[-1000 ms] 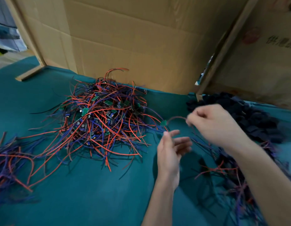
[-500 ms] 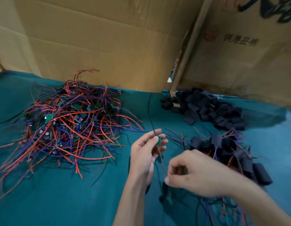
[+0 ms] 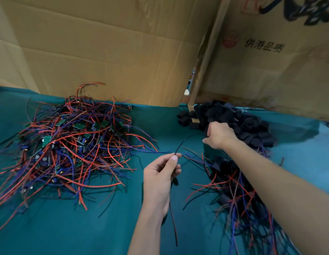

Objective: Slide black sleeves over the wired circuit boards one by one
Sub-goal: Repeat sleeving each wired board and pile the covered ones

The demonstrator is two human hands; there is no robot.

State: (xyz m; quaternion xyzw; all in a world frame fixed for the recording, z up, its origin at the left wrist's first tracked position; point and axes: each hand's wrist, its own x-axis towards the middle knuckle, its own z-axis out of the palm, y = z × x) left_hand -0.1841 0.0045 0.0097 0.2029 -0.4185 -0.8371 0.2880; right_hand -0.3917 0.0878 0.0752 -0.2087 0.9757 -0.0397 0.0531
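Note:
A tangled heap of green circuit boards with red, blue and black wires [image 3: 71,144] lies on the left of the teal table. My left hand [image 3: 161,176] pinches the wires of one board [image 3: 180,144] at the table's middle; a black wire sticks up past my thumb and red and black leads hang below my wrist. The board itself is hidden in my palm. My right hand [image 3: 219,137] reaches into the pile of loose black sleeves [image 3: 241,122] at the back right, fingers curled on one black sleeve [image 3: 206,130]. Sleeved boards [image 3: 231,181] lie beneath my right forearm.
Cardboard sheets [image 3: 114,52] stand upright along the back of the teal table [image 3: 86,227], with a narrow gap between two of them. A printed cardboard box [image 3: 270,57] rises behind the sleeve pile.
My right hand has left the wires near my left hand and gone up and back to the black sleeve pile. My left hand keeps holding the wired board.

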